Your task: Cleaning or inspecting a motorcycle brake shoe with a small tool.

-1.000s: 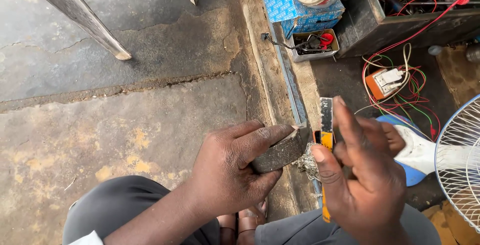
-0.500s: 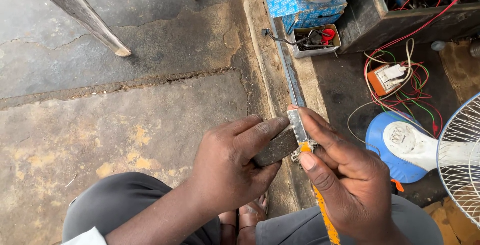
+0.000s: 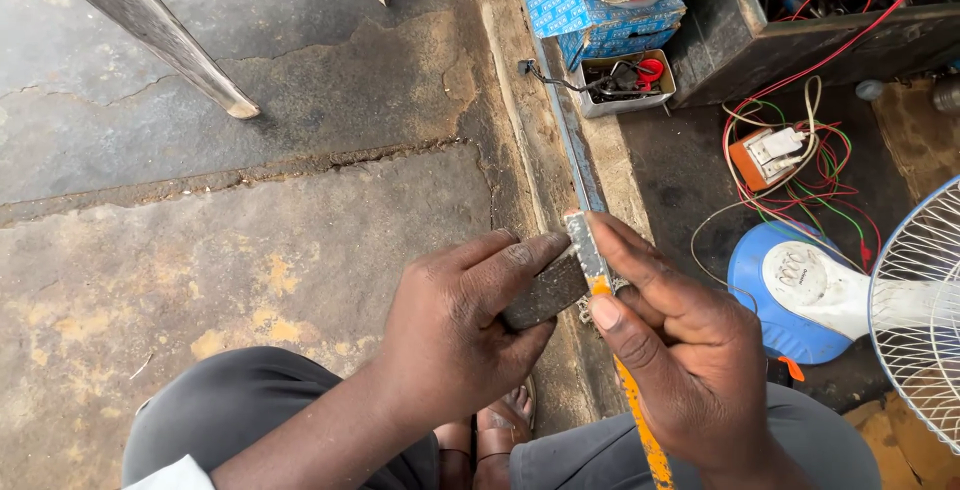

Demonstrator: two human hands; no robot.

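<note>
The concrete floor [image 3: 250, 250] fills the left of the frame, cracked and stained, with a metal leg [image 3: 150, 35] planted in the upper left. At the right edge sits a white fan [image 3: 925, 310] on its blue base [image 3: 800, 295], tangled wires [image 3: 810, 165] above it, and blue boxes [image 3: 585, 0] at the top centre beside a small tray of parts [image 3: 625, 80].

Since a second ago the right hand [image 3: 690, 360] has slid up the orange-handled file [image 3: 605, 320] — its grey blade, then standing clear to the right of the block, now lies pressed along the block's right edge, so the filing stroke looks under way. That hand is closed around the file, thumb and forefinger pinching near the blade.

The left hand [image 3: 455, 335] is closed on the dark block [image 3: 545, 292] at lower centre, fingers over its top, thumb beneath. The block looks small, curved and rough — dull grey-brown, with a worn face.
</note>
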